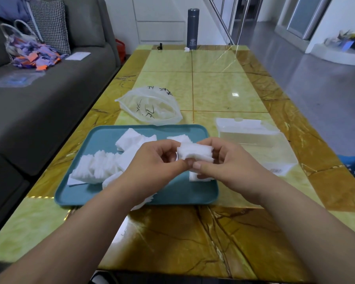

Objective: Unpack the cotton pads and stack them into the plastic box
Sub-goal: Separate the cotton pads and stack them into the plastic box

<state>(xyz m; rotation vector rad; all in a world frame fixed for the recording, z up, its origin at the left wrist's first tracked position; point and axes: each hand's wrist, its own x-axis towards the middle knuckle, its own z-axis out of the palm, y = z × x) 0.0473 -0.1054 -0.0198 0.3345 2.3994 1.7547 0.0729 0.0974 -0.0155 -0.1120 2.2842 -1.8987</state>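
Left hand [156, 162] and right hand [230, 160] pinch the cotton pad stack [194, 152] — its ends and underside covered.

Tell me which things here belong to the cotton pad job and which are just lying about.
Job:
stack of pads, held by left hand and right hand
loose pads
tray
plastic box
plastic bag

Lying about:
flask
cushion
sheet of paper
bag of scraps on the sofa

left grip [152, 162] & right grip [232, 160]: bare human hands, forearms [103, 212] bare to the frame edge; thumbnails [196, 165] short & plain, rounded tips.
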